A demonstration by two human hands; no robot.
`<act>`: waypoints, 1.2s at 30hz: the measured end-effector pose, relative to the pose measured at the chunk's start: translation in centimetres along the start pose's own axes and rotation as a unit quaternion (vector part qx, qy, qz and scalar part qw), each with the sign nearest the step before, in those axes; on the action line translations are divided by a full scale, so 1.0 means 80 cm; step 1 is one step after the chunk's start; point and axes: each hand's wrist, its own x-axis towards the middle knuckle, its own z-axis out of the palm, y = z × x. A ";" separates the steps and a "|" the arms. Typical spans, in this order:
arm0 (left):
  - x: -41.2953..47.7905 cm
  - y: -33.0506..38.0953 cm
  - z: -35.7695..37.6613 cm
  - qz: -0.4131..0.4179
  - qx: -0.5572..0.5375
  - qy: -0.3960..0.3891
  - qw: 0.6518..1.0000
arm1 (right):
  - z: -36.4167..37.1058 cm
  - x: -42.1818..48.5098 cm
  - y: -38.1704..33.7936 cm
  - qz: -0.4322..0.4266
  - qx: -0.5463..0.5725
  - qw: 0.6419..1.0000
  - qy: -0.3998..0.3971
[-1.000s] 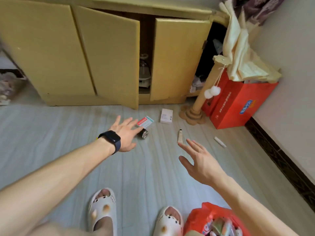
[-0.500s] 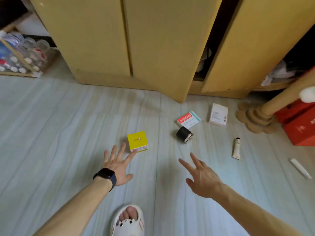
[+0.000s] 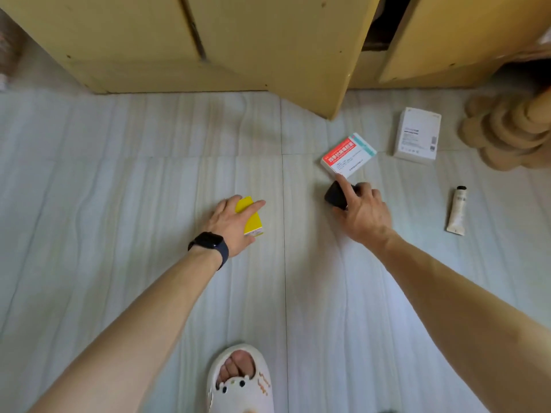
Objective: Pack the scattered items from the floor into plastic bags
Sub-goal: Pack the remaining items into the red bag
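My left hand [image 3: 231, 225], with a black watch on its wrist, wraps around a small yellow box [image 3: 250, 217] on the pale floor. My right hand [image 3: 362, 213] closes on a small black round container [image 3: 335, 195], its index finger stretched to the near edge of a red-and-white medicine box [image 3: 347, 155]. A white box [image 3: 417, 137] lies further right. A cream tube [image 3: 457, 211] lies at the right. No plastic bag is in view.
A yellow wooden cabinet [image 3: 208, 40] fills the top, one door [image 3: 316, 49] swung open over the floor near the medicine box. A scalloped wooden post base [image 3: 504, 132] stands at the right. My white slipper [image 3: 240, 380] is at the bottom centre.
Both hands dropped to the floor: the left closed over the yellow box, the right reached forward onto the black container. The camera moved closer and lower.
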 end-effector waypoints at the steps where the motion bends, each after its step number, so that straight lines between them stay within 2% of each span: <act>1: -0.003 0.002 -0.005 0.000 -0.004 -0.016 1.000 | 0.002 -0.014 0.003 0.003 0.016 1.000 0.003; 4: -0.017 0.017 -0.018 -0.019 0.021 -0.072 0.997 | 0.008 -0.058 0.019 0.000 0.050 0.997 -0.057; 6: -0.023 0.032 -0.031 -0.016 0.039 -0.135 0.990 | -0.011 -0.080 0.037 0.008 0.063 0.986 -0.152; 9: -0.032 0.071 -0.061 0.019 0.044 -0.236 0.971 | -0.055 -0.124 0.064 0.006 0.011 0.953 -0.302; 12: -0.047 0.132 -0.102 0.058 0.017 -0.231 0.971 | -0.097 -0.199 0.096 0.022 0.030 0.947 -0.319; 15: -0.082 0.211 -0.148 0.137 0.037 -0.198 0.970 | -0.136 -0.304 0.139 0.072 0.156 0.951 -0.256; 17: -0.110 0.263 -0.172 0.184 0.064 -0.177 0.965 | -0.151 -0.375 0.162 0.115 0.278 0.936 -0.182; 18: -0.128 0.294 -0.180 0.207 0.074 -0.166 0.961 | -0.157 -0.416 0.175 0.146 0.342 0.918 -0.140; 20: -0.162 0.345 -0.191 0.253 0.081 -0.148 0.953 | -0.152 -0.483 0.195 0.220 0.475 0.850 -0.053; 22: -0.203 0.408 -0.184 0.306 0.062 -0.137 0.940 | -0.145 -0.555 0.220 0.288 0.563 0.773 0.046; 25: -0.266 0.503 -0.137 0.374 -0.021 -0.155 0.914 | -0.122 -0.644 0.258 0.392 0.602 0.674 0.171; 27: -0.307 0.557 -0.094 0.410 -0.065 -0.184 0.891 | -0.102 -0.679 0.274 0.439 0.620 0.618 0.201; 28: -0.329 0.583 -0.071 0.426 -0.079 -0.207 0.877 | -0.092 -0.693 0.279 0.456 0.618 0.608 0.199; 29: -0.348 0.604 -0.048 0.438 -0.089 -0.231 0.864 | -0.081 -0.703 0.284 0.474 0.595 0.620 0.189; 32: -0.389 0.644 0.017 0.464 -0.068 -0.291 0.834 | -0.061 -0.728 0.295 0.493 0.467 0.728 0.099; 34: -0.404 0.651 0.054 0.487 -0.011 -0.302 0.819 | -0.051 -0.741 0.306 0.470 0.364 0.804 0.010; 36: -0.409 0.643 0.085 0.495 0.041 -0.296 0.816 | -0.038 -0.751 0.320 0.450 0.232 0.859 -0.078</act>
